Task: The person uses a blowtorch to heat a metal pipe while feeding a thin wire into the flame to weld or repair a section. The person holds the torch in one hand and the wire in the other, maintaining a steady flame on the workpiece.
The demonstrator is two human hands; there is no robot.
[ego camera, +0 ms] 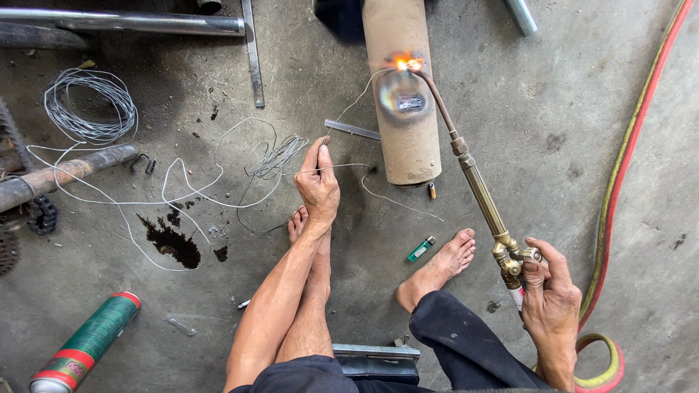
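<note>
Brazing on a tan metal cylinder [402, 102], floor level.
Right hand [550, 287] closed around brass torch [480, 193], flame at the cylinder's discoloured patch; left hand [317, 185] pinching thin filler wire [342, 169] just left of cylinder; green lighter [421, 249] below it.

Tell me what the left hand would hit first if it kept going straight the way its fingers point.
The left hand pinches a thin filler wire, fingers pointing up the picture. Straight on, it would probably first meet the flat metal strip on the concrete floor, just short of the tan cylinder; depth is unclear.
</note>
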